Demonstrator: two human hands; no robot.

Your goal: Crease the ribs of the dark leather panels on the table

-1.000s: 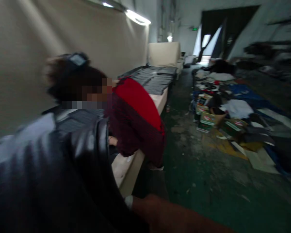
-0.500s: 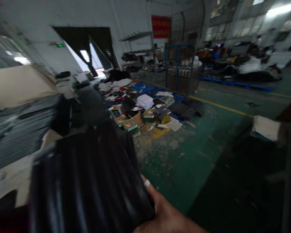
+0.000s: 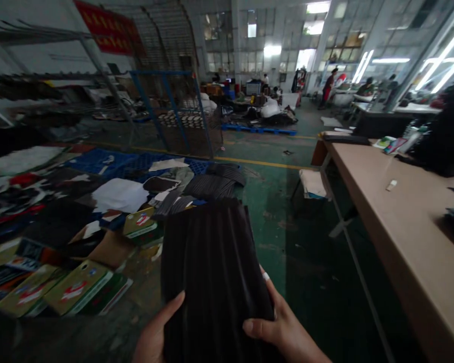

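A stack of dark striped fabric pieces (image 3: 214, 272) is held out in front of me, low in the middle of the view. My left hand (image 3: 157, 330) grips its left edge, thumb lying on the top face. On the right edge, my right hand (image 3: 283, 322) is closed round the stack, thumb on top and the other fingers partly hidden beneath it. A white wrap shows on one finger of the right hand. The underside of the stack is out of sight.
To the right runs a long brown table (image 3: 397, 201), with a stool (image 3: 312, 182) by its far end. Cardboard boxes (image 3: 77, 287) and heaped cloth cover the floor at left. A blue-framed cage (image 3: 174, 116) stands beyond. A person (image 3: 328, 89) is far off.
My view has swung right, bringing the brown table in and leaving the curtained doorway behind. The fabric stack is now central, and my left hand has come into sight on it.
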